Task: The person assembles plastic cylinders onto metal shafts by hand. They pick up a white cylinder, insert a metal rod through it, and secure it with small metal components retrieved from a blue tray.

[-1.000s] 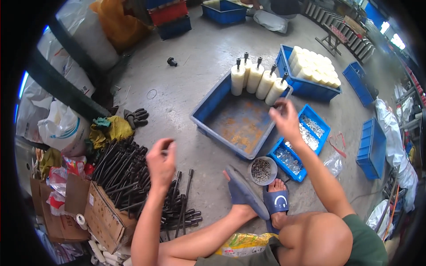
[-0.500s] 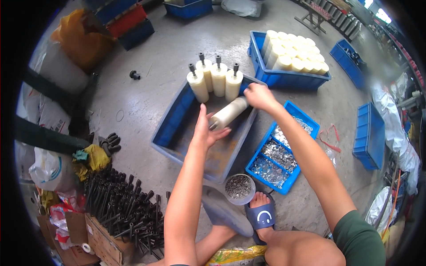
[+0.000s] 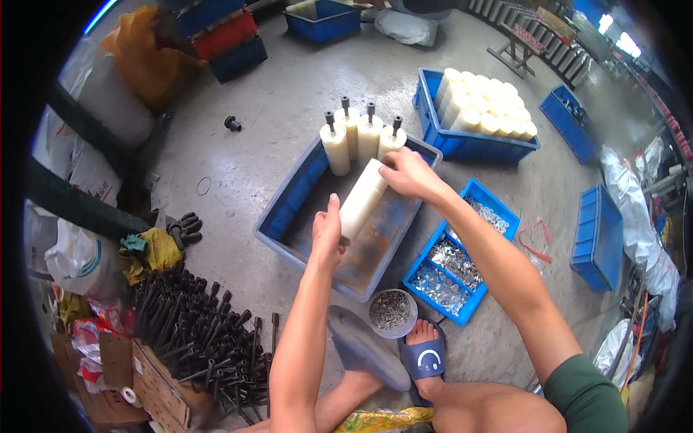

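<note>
A cream-coloured cylindrical roller [image 3: 363, 198] is held tilted above the open blue crate, its top leaning away and to the right. My left hand [image 3: 328, 232] is closed around its lower end, the thumb pointing up along its side. Curled fingers of my right hand [image 3: 410, 173] touch the roller's upper end from the right; some fingertips are hidden. Inside the blue crate [image 3: 287, 254], several similar rollers [image 3: 336, 148] stand upright in the far corner, each with a black shaft end sticking up.
Right of the crate lies a blue divided tray [image 3: 469, 307] of washers and small metal parts. A round tub [image 3: 392, 314] of small metal pieces sits near my feet. Black rods [image 3: 195, 332] are piled at left. Another blue crate [image 3: 476, 148] with cream cylinders stands far right.
The roller has swung to a steeper angle and sits nearer the crate's middle. My right hand has come left from its far end onto its upper side. The whole view has shifted slightly.
</note>
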A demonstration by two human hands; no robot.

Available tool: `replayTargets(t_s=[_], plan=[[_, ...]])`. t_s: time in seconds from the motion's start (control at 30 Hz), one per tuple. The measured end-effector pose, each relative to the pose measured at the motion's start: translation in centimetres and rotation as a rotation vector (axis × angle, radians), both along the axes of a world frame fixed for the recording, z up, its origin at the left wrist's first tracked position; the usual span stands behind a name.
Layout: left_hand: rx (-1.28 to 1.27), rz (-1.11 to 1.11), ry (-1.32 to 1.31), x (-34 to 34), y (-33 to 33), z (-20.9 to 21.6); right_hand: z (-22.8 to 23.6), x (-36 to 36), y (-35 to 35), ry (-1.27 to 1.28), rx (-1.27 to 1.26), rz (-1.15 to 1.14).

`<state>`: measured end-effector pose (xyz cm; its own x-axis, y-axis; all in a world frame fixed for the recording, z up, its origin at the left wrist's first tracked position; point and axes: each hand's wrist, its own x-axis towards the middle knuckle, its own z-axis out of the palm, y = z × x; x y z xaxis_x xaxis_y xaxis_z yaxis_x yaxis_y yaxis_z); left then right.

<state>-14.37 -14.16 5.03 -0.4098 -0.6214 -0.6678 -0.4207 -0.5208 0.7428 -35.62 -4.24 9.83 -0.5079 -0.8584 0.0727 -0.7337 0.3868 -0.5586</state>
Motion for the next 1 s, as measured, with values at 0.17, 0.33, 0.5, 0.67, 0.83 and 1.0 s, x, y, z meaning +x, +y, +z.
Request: replayTargets(t_s=[0.17, 0.33, 0.5, 0.67, 0.83, 1.0], plan=[[0.173, 0.060, 0.490, 5.4, 5.7, 7.8, 11.7, 7.9, 8.1, -0.465, -0.556, 0.169], [0.289, 0.031, 0.663, 8.5, 10.5, 6.8, 13.5, 12.5, 12.4, -0.472, -0.455, 0.230], [0.355, 0.067, 0.706, 10.3, 13.5, 4.8, 14.4, 14.6, 14.4, -0.077, -0.392, 0.511], [0.277, 0.043, 0.674, 11.8, 13.9, 4.6, 12.7, 16.2, 15.7, -0.216, -0.429, 0.463], [0.293, 0.090, 0.591, 13.7, 15.1, 3.8, 11.6, 18.5, 15.8, -0.144, -0.489, 0.496], [0.257, 0.051, 0.591, 14.9, 16.6, 2.0, 9.1, 20.1, 17.1, -0.310, -0.543, 0.399]])
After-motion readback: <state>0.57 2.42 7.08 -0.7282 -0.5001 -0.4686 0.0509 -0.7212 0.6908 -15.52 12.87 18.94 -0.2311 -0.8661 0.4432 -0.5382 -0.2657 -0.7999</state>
